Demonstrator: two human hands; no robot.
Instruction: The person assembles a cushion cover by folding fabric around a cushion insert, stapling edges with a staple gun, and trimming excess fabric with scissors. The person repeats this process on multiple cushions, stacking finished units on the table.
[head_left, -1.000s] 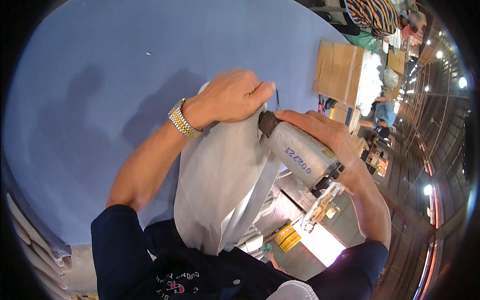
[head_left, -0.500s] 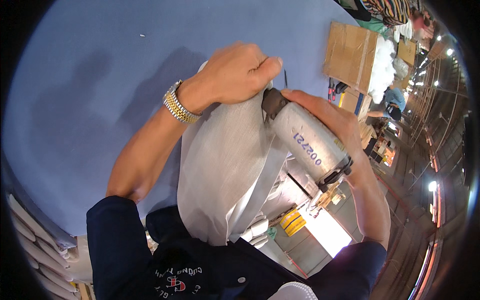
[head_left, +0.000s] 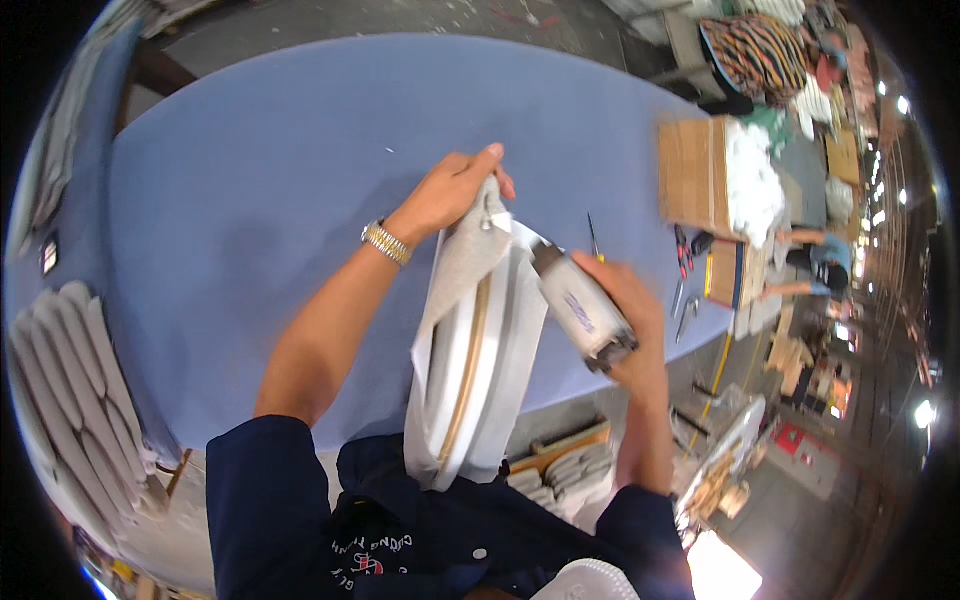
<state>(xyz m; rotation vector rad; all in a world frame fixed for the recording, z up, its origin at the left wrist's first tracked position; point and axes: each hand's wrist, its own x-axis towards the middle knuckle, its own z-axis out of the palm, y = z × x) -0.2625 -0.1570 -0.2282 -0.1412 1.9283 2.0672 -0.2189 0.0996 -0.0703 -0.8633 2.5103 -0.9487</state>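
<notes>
Light grey fabric (head_left: 462,268) wraps part of a padded panel (head_left: 455,385) that stands on edge against my front, showing white padding and a tan wood-like strip. My left hand (head_left: 452,197) is closed on the fabric at the panel's far end, fingers folded over it. Gripped in my right hand (head_left: 632,300) is a staple gun (head_left: 582,312) with a worn grey body and dark nose. Its nose is close to the panel's right side near the far end; blur hides whether they touch.
A blue-covered table (head_left: 270,150) spreads beneath. To the right lie a thin pointed tool (head_left: 593,235), red-handled pliers (head_left: 684,252) and a cardboard box (head_left: 690,172) with white stuffing. Grey padded pieces (head_left: 75,365) are stacked left. People (head_left: 755,60) work at far right.
The panel has turned, now showing its padding and tan strip instead of mostly grey fabric. Both hands sit lower in view, and the staple gun has moved slightly away from my left hand.
</notes>
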